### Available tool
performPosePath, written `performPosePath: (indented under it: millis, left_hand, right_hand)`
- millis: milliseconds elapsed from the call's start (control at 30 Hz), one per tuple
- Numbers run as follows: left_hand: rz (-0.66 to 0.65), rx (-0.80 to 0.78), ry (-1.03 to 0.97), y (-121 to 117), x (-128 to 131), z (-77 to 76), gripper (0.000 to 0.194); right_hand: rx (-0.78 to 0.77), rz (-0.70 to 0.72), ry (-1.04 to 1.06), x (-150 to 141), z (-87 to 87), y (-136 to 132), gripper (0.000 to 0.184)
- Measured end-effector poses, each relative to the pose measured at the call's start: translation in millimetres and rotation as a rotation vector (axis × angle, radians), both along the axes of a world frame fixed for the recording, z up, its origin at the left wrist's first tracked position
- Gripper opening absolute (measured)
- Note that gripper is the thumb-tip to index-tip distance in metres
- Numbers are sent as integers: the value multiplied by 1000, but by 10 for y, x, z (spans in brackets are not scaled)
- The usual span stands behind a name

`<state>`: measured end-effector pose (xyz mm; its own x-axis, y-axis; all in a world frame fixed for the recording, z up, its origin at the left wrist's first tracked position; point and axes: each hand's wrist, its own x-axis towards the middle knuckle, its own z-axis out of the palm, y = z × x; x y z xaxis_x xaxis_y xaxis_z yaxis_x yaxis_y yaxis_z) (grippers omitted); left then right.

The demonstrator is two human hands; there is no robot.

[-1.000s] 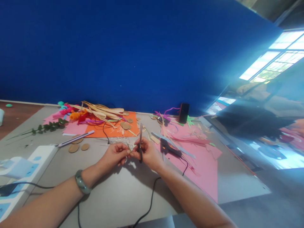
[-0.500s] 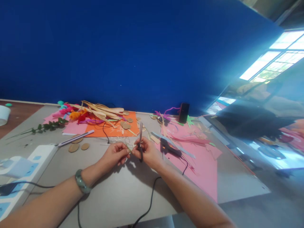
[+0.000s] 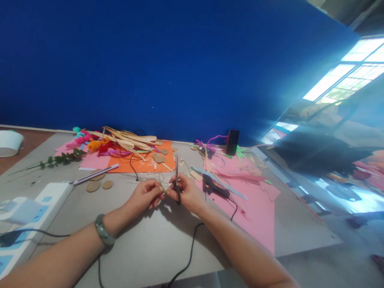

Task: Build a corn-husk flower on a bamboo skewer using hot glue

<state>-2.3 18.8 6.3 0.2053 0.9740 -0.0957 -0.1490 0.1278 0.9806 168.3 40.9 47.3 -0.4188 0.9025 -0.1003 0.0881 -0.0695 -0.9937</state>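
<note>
Between the fingertips of my left hand (image 3: pixel 148 194) is a small, thin greenish piece (image 3: pixel 164 189), too small to name for certain. My left fingers are pinched closed on it, and a green bangle (image 3: pixel 104 230) circles that wrist. My right hand (image 3: pixel 186 193) is closed around the handles of dark scissors (image 3: pixel 177 170), whose blades point up and away from me. The right fingertips meet the same small piece, so the two hands nearly touch above the grey table (image 3: pixel 144 248).
Left lie a white power strip (image 3: pixel 51 204), a utility knife (image 3: pixel 96 174), cardboard discs (image 3: pixel 93 186) and a leafy sprig (image 3: pixel 61 159). Raffia strips (image 3: pixel 129 140) cover orange paper (image 3: pixel 120 166). A corded glue gun (image 3: pixel 214 187) rests on pink paper (image 3: pixel 255 216); a black phone-like object (image 3: pixel 233 143) stands behind.
Both hands stay almost in place. The small piece between the fingertips has tilted or turned slightly. At the far left, the white cup-like object shows farther into view.
</note>
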Motion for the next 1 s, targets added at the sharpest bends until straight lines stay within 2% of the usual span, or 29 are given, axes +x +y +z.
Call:
performPosePath:
  millis: [200,333,733,1000]
  left_hand:
    - [18,11,66,-11,-3,43,28]
    - [54,-26,27,0,8,58,27]
    - [117,-52,-116,45,-1,-73,20]
    - [111,-41,-114,38,-4,-54,23]
  right_hand:
    - [26,-4,-2,-5,-34,-1,42]
    - [55,-15,-34,-5,-61,-2,39]
    - [54,-16,-44,7,-65,5,38]
    - [47,-11,-42,8,-33,4,38]
